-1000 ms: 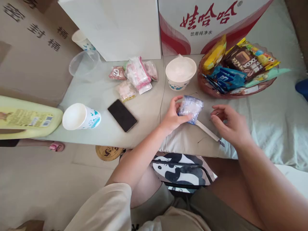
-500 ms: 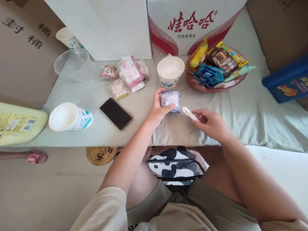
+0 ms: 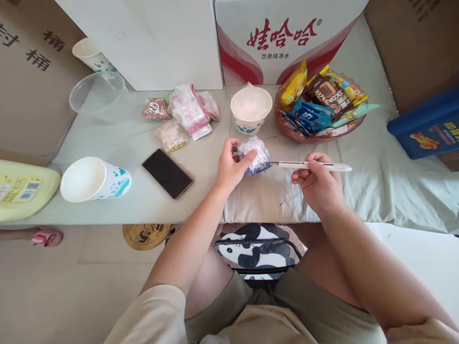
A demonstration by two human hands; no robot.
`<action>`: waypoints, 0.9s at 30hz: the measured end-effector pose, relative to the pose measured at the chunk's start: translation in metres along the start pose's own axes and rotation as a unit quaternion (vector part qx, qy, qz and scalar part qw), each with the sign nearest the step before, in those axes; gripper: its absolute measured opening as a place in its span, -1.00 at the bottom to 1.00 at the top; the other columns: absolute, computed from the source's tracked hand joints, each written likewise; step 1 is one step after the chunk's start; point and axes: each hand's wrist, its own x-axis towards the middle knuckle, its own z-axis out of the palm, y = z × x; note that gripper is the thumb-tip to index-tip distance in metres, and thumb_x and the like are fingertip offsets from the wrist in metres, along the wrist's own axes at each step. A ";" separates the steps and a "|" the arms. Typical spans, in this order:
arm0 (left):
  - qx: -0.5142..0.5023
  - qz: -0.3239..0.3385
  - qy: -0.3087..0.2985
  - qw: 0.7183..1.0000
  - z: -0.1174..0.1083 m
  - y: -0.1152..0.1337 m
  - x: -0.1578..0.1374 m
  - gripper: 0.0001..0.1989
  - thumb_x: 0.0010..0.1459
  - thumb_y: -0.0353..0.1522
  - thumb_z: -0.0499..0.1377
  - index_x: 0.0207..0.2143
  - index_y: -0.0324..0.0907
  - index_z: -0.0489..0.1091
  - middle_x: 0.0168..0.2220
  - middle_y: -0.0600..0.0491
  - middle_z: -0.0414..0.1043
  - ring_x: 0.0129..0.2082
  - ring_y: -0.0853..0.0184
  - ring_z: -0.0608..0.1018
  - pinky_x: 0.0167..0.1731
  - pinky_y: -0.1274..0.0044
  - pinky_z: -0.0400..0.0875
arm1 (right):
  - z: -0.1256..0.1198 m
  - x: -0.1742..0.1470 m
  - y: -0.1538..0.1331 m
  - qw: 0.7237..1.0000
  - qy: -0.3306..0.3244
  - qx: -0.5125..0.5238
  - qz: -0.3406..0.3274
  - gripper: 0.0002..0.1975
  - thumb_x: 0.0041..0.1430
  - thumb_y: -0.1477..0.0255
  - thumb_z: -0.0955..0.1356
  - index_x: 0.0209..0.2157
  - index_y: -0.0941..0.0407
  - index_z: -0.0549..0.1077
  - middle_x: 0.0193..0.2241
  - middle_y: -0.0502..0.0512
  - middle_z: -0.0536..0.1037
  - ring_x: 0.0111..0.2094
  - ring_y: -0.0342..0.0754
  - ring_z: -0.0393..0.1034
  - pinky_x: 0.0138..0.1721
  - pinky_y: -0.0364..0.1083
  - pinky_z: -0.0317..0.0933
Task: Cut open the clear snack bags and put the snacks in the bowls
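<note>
My left hand (image 3: 231, 165) is closed on a small clear-and-blue plastic packet (image 3: 255, 152), thumb pressed on its top, above the front half of the cloth-covered surface. In my right hand (image 3: 319, 184) is a slim white utility knife (image 3: 292, 165), held level between thumb and fingers. Its thin tip points left and meets the packet's lower right edge; whether it has cut in, I cannot tell. Just behind the packet stands a paper cup (image 3: 251, 125) with clear plastic inside. To its right, a reddish bowl (image 3: 308, 136) holds several wrapped snacks.
A black phone (image 3: 167, 173) lies left of my hands, with several small wrapped packets (image 3: 188, 110) behind it. Farther left are a paper cup (image 3: 114, 180), a clear plastic bowl (image 3: 96, 93) and a yellow jug (image 3: 30, 191). A white carton (image 3: 283, 28) borders the back.
My right hand has turned the knife level and brought its tip to the packet. The packet has tilted and looks more bunched in my left hand. The view has shifted slightly.
</note>
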 end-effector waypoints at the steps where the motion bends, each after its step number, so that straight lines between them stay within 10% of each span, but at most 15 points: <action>1: 0.008 0.001 0.003 1.000 0.001 0.000 0.000 -0.49 -0.08 -0.10 0.43 -0.26 -0.10 0.24 -0.36 0.17 0.24 -0.50 0.54 0.33 -0.53 0.66 0.23 | 0.000 0.000 0.000 1.000 -0.004 0.000 0.003 -0.77 0.09 0.25 0.44 -0.33 0.03 0.33 -0.64 -0.17 0.35 -0.57 -0.15 0.45 -0.54 -0.19 0.34; 15: 0.004 -0.099 -0.025 0.995 0.000 0.005 -0.009 -0.62 -0.06 -0.36 0.34 -0.24 -0.11 0.22 -0.25 0.15 0.30 -0.41 0.50 0.43 -0.41 0.63 0.39 | 0.000 -0.013 0.007 0.987 -0.058 -0.085 -0.125 -0.65 0.09 0.14 0.46 -0.17 0.03 0.44 -0.30 0.05 0.61 -0.37 -0.01 0.58 -0.37 -0.04 0.43; 20: -0.027 -0.106 -0.038 0.993 0.003 0.007 -0.010 -0.53 -0.16 -0.30 0.43 -0.30 -0.12 0.21 -0.26 0.15 0.28 -0.44 0.50 0.42 -0.45 0.62 0.42 | 0.009 -0.015 0.007 0.995 -0.052 -0.045 -0.077 -0.56 0.04 -0.03 0.44 -0.26 0.03 0.49 -0.39 0.07 0.62 -0.36 0.05 0.59 -0.30 0.03 0.46; 27: -0.049 -0.101 -0.049 0.993 0.004 0.012 -0.011 -0.41 -0.25 -0.16 0.50 -0.32 -0.13 0.21 -0.27 0.17 0.26 -0.47 0.53 0.42 -0.46 0.61 0.46 | 0.013 -0.011 0.007 1.000 -0.023 -0.010 -0.005 -0.76 0.00 0.28 0.44 -0.26 0.02 0.45 -0.42 -0.03 0.60 -0.36 -0.04 0.59 -0.31 -0.07 0.44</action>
